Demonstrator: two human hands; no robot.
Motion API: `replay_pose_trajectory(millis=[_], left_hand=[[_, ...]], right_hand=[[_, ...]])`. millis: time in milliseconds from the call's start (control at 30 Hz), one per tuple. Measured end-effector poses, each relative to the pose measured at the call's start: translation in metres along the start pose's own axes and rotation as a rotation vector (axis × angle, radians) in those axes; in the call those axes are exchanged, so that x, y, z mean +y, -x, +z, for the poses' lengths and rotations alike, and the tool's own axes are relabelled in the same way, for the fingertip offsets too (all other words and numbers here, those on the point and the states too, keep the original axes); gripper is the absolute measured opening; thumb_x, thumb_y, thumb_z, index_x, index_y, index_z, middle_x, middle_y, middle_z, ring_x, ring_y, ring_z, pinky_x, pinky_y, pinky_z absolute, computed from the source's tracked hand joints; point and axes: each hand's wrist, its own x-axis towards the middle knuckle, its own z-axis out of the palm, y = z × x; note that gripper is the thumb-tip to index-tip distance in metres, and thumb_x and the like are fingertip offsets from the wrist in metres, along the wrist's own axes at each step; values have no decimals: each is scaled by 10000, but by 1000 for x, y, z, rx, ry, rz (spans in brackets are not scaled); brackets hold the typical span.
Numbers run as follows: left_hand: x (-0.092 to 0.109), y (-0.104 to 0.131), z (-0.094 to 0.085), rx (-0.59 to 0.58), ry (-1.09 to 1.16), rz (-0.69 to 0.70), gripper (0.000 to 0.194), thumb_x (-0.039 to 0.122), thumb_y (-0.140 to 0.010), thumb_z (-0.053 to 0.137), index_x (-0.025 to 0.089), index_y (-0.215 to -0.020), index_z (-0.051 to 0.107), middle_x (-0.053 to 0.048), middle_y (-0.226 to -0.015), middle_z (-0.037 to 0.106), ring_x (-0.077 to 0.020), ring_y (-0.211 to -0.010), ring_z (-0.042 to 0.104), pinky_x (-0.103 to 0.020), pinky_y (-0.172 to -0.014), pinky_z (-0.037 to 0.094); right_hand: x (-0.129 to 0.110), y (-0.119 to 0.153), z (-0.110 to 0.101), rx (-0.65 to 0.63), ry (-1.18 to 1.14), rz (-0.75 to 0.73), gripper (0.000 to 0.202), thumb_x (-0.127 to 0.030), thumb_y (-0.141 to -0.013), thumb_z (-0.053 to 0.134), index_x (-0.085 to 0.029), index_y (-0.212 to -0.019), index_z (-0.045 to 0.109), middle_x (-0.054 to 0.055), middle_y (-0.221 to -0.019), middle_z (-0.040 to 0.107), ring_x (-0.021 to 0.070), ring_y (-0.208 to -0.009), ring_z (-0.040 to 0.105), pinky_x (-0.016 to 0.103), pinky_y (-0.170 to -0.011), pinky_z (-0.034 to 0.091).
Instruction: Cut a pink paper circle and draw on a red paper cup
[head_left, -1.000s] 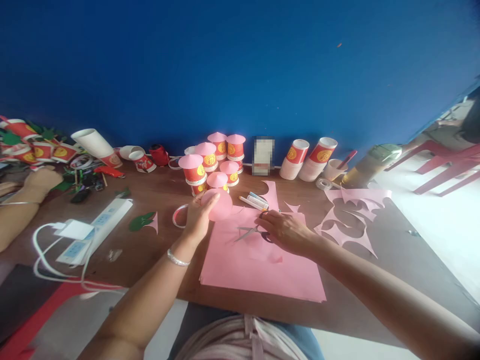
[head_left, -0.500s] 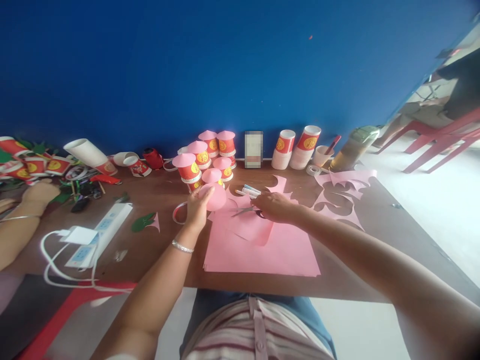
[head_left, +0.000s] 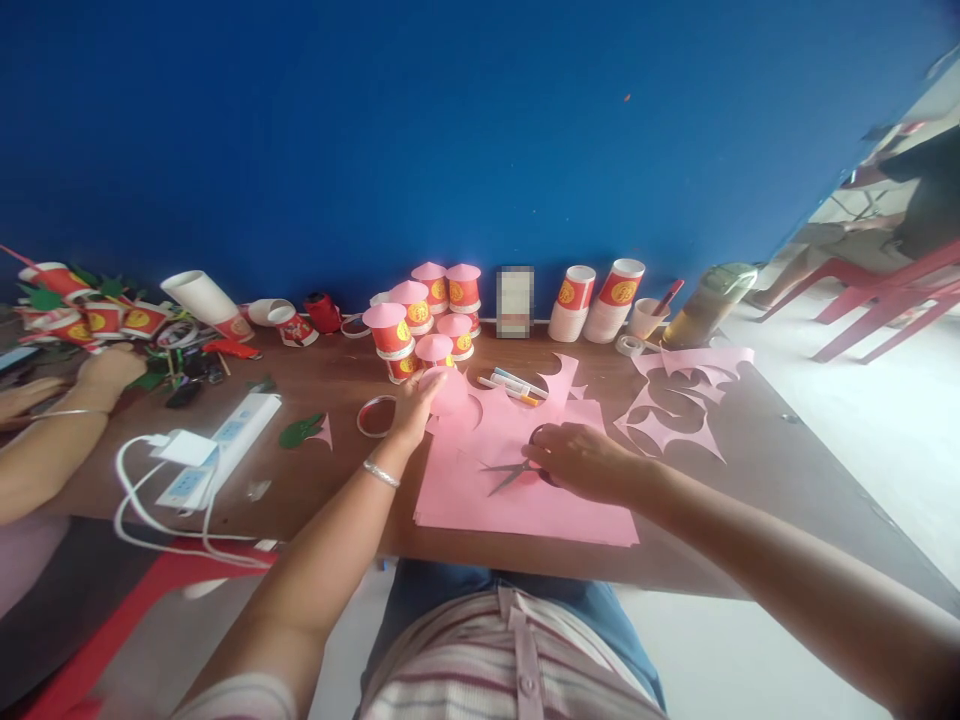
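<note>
A round pink paper piece (head_left: 450, 391) is pinched in my left hand (head_left: 414, 408), just in front of the cups with pink cone tops. My right hand (head_left: 574, 458) grips a pair of scissors (head_left: 510, 474) by the handles. Their blades are spread and point left above a stack of pink paper (head_left: 517, 515). Behind my hands stand several red-and-white paper cups (head_left: 388, 333) with yellow emblems and pink paper cones (head_left: 409, 293). Cut pink scraps (head_left: 559, 385) and a few markers (head_left: 517, 384) lie behind the stack.
On the left are a white power strip (head_left: 225, 450) with cables, a tape roll (head_left: 375, 416) and another person's hands (head_left: 109, 375). Stacked cups (head_left: 615, 300), a cup with a pen (head_left: 649, 318), a bottle (head_left: 709, 305) and pink offcuts (head_left: 675, 430) are at the right. A blue wall (head_left: 480, 130) rises behind.
My right hand has drawn the scissors back toward me and right, with the blades opened wider. The pink piece stays in my left hand. The view has shifted slightly left.
</note>
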Motion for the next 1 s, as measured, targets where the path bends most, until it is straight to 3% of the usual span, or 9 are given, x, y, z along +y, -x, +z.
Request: replay_pose_trajectory(millis=[133, 267, 367, 467, 567, 633, 767, 900, 1000], left_hand=[[-6, 1, 1, -22, -43, 9, 399, 492, -722, 802, 169, -955, 779, -54, -922, 749, -219, -895, 664, -317, -827, 507], [-10, 0, -1, -16, -63, 28, 401, 503, -719, 794, 163, -931, 769, -49, -885, 733, -218, -879, 651, -311, -814, 490], [-10, -2, -2, 22, -53, 39, 411, 522, -721, 783, 159, -911, 748, -43, -865, 718, -207, -854, 639, -300, -785, 483], [-6, -1, -1, 59, -39, 45, 420, 539, -723, 774, 161, -901, 733, -37, -855, 709, -198, -836, 631, -290, -760, 480], [0, 5, 1, 53, -38, 55, 415, 540, -746, 764, 162, -914, 733, -39, -865, 711, -201, -855, 637, -293, -773, 489], [5, 9, 2, 39, -45, 64, 400, 521, -755, 771, 164, -934, 738, -45, -895, 720, -209, -896, 649, -307, -818, 503], [12, 17, 5, -21, -59, 65, 376, 474, -766, 785, 172, -988, 749, -57, -951, 741, -223, -940, 677, -339, -880, 529], [26, 19, 10, -131, -49, 89, 352, 455, -801, 766, 192, -1034, 748, -52, -1004, 742, -217, -978, 671, -332, -913, 530], [44, 17, 14, -221, -79, 80, 358, 444, -813, 760, 187, -1062, 749, -62, -1042, 738, -236, -1014, 660, -342, -923, 528]], right_hand=[[-15, -4, 11, 157, 193, -105, 217, -76, -966, 487, -174, -1066, 653, 65, -885, 687, 167, -767, 594, 290, -633, 362], [-22, -12, 16, 214, 244, -109, 236, -5, -915, 483, -182, -934, 637, 30, -716, 607, 154, -641, 501, 295, -539, 256], [-33, -8, 14, 249, 288, -88, 274, 32, -872, 494, -177, -979, 636, 40, -731, 616, 162, -677, 528, 292, -541, 271], [-43, -3, 8, 253, 219, -152, 295, -10, -922, 468, -183, -1103, 624, 51, -824, 650, 169, -730, 564, 285, -551, 329], [-42, -3, 2, 168, -69, -215, 248, -90, -985, 450, -206, -1105, 634, 38, -879, 675, 157, -755, 609, 271, -583, 419], [-34, -5, 0, 173, -342, -95, 207, -132, -968, 517, -220, -1107, 644, 42, -953, 709, 156, -827, 661, 267, -668, 495], [-13, -13, 3, 316, -939, 285, 229, -264, -884, 682, -230, -1102, 619, 57, -1007, 743, 182, -870, 710, 331, -775, 584], [-5, -24, 8, 260, -1474, 271, 378, -481, -838, 767, -204, -999, 568, 97, -981, 748, 208, -886, 712, 376, -769, 603], [-3, -35, 13, 423, -1614, 407, 451, -554, -817, 783, -217, -989, 538, 68, -883, 731, 197, -807, 686, 364, -698, 573]])
